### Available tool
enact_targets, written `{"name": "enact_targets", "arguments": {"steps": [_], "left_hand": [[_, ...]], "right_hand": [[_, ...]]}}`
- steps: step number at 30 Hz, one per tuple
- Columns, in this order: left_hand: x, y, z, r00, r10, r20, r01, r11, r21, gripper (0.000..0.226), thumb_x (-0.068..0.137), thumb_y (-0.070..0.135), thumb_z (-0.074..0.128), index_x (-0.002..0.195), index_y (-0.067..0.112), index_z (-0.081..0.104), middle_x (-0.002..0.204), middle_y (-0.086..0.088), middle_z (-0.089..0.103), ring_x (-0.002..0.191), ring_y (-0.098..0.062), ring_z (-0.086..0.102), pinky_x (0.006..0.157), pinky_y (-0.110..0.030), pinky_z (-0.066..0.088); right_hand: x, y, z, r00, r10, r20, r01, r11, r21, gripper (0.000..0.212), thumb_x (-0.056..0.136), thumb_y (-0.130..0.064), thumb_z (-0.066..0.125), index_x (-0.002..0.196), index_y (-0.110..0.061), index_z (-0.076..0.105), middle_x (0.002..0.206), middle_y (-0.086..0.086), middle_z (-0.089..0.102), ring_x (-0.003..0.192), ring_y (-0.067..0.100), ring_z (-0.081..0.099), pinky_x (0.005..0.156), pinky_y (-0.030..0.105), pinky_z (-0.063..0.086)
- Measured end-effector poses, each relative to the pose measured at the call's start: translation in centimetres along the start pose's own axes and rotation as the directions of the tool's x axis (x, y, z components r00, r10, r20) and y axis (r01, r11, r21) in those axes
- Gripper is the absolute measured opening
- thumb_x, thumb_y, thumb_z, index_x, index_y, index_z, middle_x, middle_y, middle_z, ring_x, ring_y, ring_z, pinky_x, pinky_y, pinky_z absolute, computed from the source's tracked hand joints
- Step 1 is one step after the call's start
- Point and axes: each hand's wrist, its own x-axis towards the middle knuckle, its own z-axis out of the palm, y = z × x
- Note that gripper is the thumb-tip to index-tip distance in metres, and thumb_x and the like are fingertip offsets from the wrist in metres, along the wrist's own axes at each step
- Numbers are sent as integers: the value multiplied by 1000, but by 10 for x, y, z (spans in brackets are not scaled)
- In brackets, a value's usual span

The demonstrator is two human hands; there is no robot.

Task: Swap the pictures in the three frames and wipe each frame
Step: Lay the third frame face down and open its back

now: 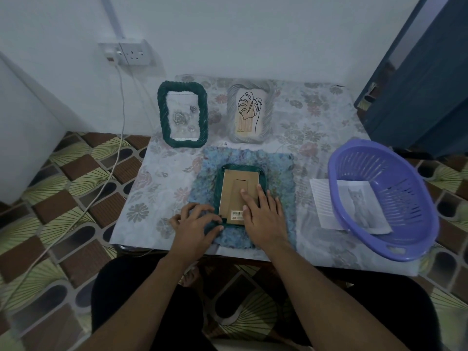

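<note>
A dark green frame lies face down on a blue fluffy cloth at the table's near middle, its brown cardboard back upward. My right hand presses flat on that back. My left hand has curled fingers at the frame's lower left corner, gripping its edge. A second green frame with a rose picture and a grey frame with a leaf drawing stand at the back. A cat picture lies under the basket at the right.
A purple slotted basket sits tilted at the table's right edge, over a lined sheet. The table carries a floral cover. A white cable hangs from a wall socket at the left. A blue door stands at the right.
</note>
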Motion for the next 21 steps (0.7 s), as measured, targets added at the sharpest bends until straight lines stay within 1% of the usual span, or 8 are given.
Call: {"name": "enact_targets", "arguments": {"steps": [3,5,6,10,13,17,19,21], "left_hand": [[0,3,-3,998,-31,46,32,999,-20,43,84,65,42,116,41,59,124,19,52,124,-16,32,95,-47,35],[1,5,-6,998,-32,46,34,998,-45,46,84,65,41,117,40,60,124,19,51,123,-17,32,94,-40,31],[1,6,-7,999,-28,46,30,998,-57,45,84,65,41,115,41,61,123,19,51,122,-17,32,94,-39,30],[2,4,-9,998,-25,60,29,998,-57,35,84,65,43,112,48,58,120,24,48,121,-15,32,95,-46,33],[3,5,-9,998,-14,66,13,1000,5,35,85,64,40,112,51,59,120,25,46,120,-14,33,91,-46,31],[3,6,-10,998,22,66,-25,998,53,34,87,62,38,107,48,61,121,19,49,119,-16,34,85,-45,30],[4,4,-9,996,60,70,-65,995,77,28,88,59,40,104,46,58,120,17,49,122,-20,36,86,-48,33],[5,1,-7,991,108,79,-116,987,106,21,91,56,41,100,44,55,119,16,49,123,-22,37,85,-54,38]], "right_hand": [[1,-1,0,1000,1,-5,-1,1000,8,53,100,-47,17,153,-46,18,166,0,8,152,27,7,122,44,2],[1,-2,0,1000,1,-13,-1,1000,5,54,99,-47,16,153,-46,19,166,1,9,152,27,8,123,44,2],[0,-2,0,1000,2,-14,-2,1000,2,54,99,-48,15,153,-46,19,166,1,9,152,27,8,123,44,2],[0,-1,1,1000,7,-5,-7,1000,-6,55,98,-49,13,153,-46,17,166,0,8,152,26,7,122,44,1],[1,-1,1,1000,8,-9,-9,1000,-9,56,98,-48,13,153,-47,17,166,0,9,152,26,7,122,43,1],[1,-1,2,1000,2,-25,-3,1000,-10,57,97,-50,11,153,-47,18,166,1,11,152,27,9,122,44,2],[1,-1,2,1000,-1,-26,1,1000,0,59,95,-51,8,153,-47,19,166,1,11,152,27,9,123,45,2],[1,0,3,1000,-2,-14,2,1000,2,57,97,-50,11,153,-47,18,166,0,9,152,26,7,123,44,2]]}}
